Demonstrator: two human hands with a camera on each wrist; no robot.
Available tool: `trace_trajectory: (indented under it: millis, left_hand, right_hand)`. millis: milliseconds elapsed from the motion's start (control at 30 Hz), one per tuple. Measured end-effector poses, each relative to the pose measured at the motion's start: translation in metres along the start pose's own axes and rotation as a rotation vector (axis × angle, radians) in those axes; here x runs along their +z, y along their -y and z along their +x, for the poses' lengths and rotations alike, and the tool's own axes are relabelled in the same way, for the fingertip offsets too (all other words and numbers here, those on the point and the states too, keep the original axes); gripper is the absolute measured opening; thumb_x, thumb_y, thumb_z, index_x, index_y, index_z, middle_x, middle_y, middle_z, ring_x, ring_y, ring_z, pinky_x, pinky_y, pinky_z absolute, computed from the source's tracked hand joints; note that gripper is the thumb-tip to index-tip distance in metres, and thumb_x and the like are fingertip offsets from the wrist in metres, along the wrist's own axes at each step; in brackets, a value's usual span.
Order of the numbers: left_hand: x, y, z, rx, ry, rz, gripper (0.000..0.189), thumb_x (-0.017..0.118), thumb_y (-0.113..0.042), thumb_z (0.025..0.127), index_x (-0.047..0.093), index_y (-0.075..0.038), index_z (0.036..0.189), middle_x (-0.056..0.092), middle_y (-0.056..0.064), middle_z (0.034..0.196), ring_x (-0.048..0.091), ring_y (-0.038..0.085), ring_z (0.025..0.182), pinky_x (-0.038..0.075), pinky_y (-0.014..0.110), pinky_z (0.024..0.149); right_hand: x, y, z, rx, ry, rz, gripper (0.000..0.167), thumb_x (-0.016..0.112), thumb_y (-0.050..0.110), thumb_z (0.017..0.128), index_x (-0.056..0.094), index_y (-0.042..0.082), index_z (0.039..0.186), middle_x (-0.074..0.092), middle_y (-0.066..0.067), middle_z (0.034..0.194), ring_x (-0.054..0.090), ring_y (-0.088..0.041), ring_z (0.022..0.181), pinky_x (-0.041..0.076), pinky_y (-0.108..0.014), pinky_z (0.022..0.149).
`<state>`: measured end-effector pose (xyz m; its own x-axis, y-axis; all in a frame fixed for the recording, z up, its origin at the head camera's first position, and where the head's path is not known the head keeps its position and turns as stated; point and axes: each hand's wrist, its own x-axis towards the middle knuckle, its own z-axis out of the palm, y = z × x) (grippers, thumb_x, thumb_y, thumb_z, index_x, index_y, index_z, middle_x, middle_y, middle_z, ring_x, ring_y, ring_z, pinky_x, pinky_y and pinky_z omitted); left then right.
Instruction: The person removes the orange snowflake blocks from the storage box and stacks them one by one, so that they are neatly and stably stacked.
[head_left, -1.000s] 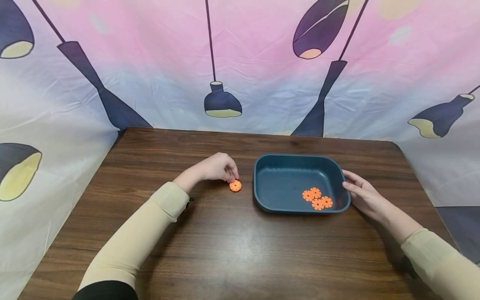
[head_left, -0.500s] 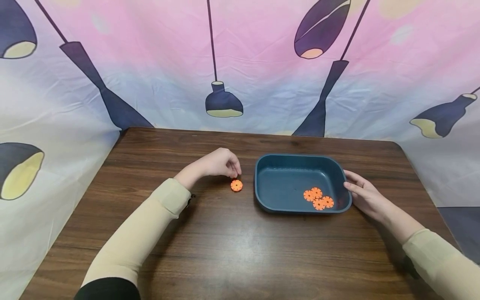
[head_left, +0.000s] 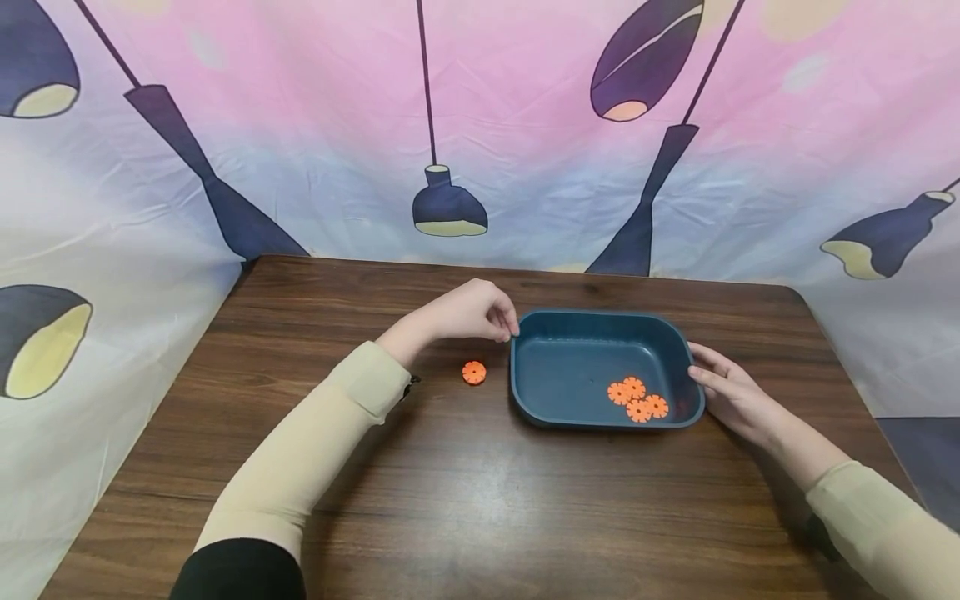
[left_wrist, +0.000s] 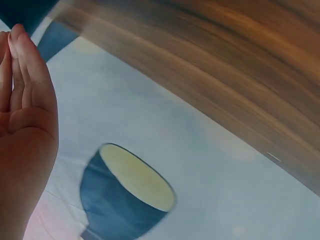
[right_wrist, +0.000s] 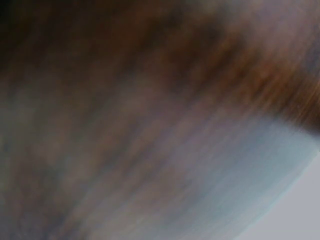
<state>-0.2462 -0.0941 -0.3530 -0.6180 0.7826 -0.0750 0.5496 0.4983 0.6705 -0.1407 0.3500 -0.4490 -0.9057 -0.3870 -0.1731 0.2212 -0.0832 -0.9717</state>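
Note:
A dark blue rectangular baking dish (head_left: 600,417) stands on the table in the head view. Inside, toward its right front, lie several orange notched discs (head_left: 638,410). Another orange disc (head_left: 474,372) is on the wood left of the dish. My left hand (head_left: 476,312) is at the dish's back left corner, fingertips right at the rim; I cannot tell whether they pinch anything. The left wrist view shows its fingers (left_wrist: 36,80) drawn together. My right hand (head_left: 731,396) grips the dish's right end, thumb over the rim. The right wrist view is blurred.
The brown wooden table (head_left: 465,500) runs back to a printed cloth (head_left: 330,158) hanging behind it. More of the cloth hangs along the left side. A dark surface (head_left: 903,458) lies lower, past the table's right edge.
My left hand has risen off the loose disc and moved right and back to the dish's corner. That disc, the dish and my right hand hold their places.

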Motion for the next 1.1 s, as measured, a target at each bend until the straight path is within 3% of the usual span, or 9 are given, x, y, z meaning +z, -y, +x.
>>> trace_trajectory:
  millis: [333, 600, 1100]
  left_hand:
    - [0.016, -0.022, 0.03, 0.077, 0.023, 0.006, 0.011, 0.074, -0.004, 0.098, 0.081, -0.001, 0.106, 0.081, 0.009, 0.101, 0.074, 0.017, 0.091, 0.06, 0.026, 0.084]
    - [0.036, -0.029, 0.053, 0.091, 0.047, -0.01, 0.013, 0.075, -0.003, 0.097, 0.08, 0.0, 0.109, 0.081, 0.011, 0.105, 0.074, 0.019, 0.094, 0.059, 0.022, 0.086]
    - [0.078, -0.039, 0.082, 0.126, 0.093, -0.046, 0.016, 0.075, -0.003, 0.098, 0.079, -0.002, 0.114, 0.079, 0.011, 0.111, 0.074, 0.02, 0.1, 0.057, 0.017, 0.086]
  right_hand:
    - [0.0, 0.0, 0.0, -0.012, 0.01, 0.008, 0.035, 0.043, 0.011, 0.114, 0.052, 0.033, 0.141, 0.066, 0.018, 0.135, 0.063, 0.006, 0.123, 0.054, -0.014, 0.099]
    - [0.001, 0.001, 0.0, 0.001, -0.004, -0.008, 0.033, 0.044, 0.013, 0.114, 0.047, 0.03, 0.143, 0.066, 0.018, 0.135, 0.063, 0.006, 0.124, 0.053, -0.013, 0.099]
    - [0.001, 0.001, 0.001, -0.006, 0.004, 0.006, 0.033, 0.043, 0.012, 0.114, 0.05, 0.031, 0.141, 0.066, 0.017, 0.135, 0.063, 0.006, 0.124, 0.053, -0.014, 0.099]
